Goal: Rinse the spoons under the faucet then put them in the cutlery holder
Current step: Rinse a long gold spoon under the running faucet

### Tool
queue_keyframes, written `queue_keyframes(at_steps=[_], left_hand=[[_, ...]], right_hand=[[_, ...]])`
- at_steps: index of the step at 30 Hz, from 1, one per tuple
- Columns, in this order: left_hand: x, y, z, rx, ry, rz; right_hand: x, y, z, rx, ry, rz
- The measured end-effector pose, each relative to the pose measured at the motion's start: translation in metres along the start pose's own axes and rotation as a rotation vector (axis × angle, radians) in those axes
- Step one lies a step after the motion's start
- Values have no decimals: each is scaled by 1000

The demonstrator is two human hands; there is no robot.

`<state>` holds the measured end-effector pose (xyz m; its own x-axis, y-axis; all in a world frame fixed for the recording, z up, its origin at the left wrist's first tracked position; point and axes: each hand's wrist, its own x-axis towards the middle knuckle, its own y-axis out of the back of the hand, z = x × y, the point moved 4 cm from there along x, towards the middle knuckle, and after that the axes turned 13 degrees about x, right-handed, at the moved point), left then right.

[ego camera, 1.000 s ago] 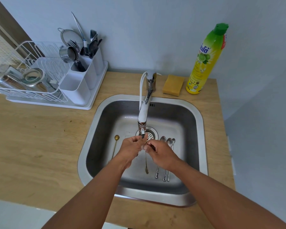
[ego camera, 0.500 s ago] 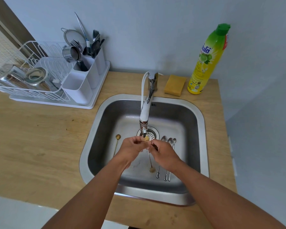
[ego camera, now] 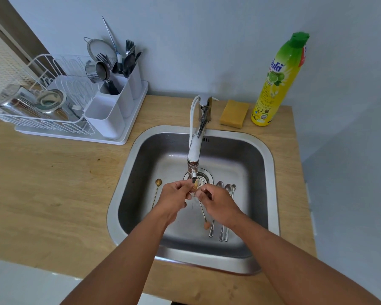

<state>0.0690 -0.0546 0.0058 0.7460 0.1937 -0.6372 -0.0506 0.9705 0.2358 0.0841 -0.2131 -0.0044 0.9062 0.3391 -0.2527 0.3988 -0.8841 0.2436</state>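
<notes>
I held a thin gold long-handled spoon under the spout of the white and chrome faucet, its bowl up between my fingertips and its handle slanting down toward me over the basin. My left hand pinched the bowl from the left, fingers curled in tight around it. My right hand closed on the same end from the right, so both hands met just below the nozzle. I could not tell whether water was running.

On the floor of the square stainless steel sink, another gold spoon with a round bowl lay to the left of my left hand. Three silver steel spoons lay side by side just right of the round drain strainer, partly under my right wrist.

On the pale wooden countertop, the white plastic cutlery holder stood well apart to the rear left, dark utensils standing in its back compartments, fixed to the white wire dish rack. Behind the sink lay a yellow rectangular sponge, and just beside it stood a tall yellow-green bottle of dish soap.
</notes>
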Motion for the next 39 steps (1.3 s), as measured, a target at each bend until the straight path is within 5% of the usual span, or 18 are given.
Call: queue_keyframes(at_steps=[7,11,23,31,39], left_hand=[[-2,-4,4,61,-94,223],[-3,-3,6,96,-150,254],[-9,-12,-25,-23,147,-64],[-15,-1,-23,245,86,-112],[-10,8,-20,212,108,-14]], right_hand=[[0,-5,-2,-170,-51,58],[7,-2,-8,79,-86,98],[22,8,-13,314,-211,100],[27,12,-15,291,-243,126],[16,-9,-10,351,-285,39]])
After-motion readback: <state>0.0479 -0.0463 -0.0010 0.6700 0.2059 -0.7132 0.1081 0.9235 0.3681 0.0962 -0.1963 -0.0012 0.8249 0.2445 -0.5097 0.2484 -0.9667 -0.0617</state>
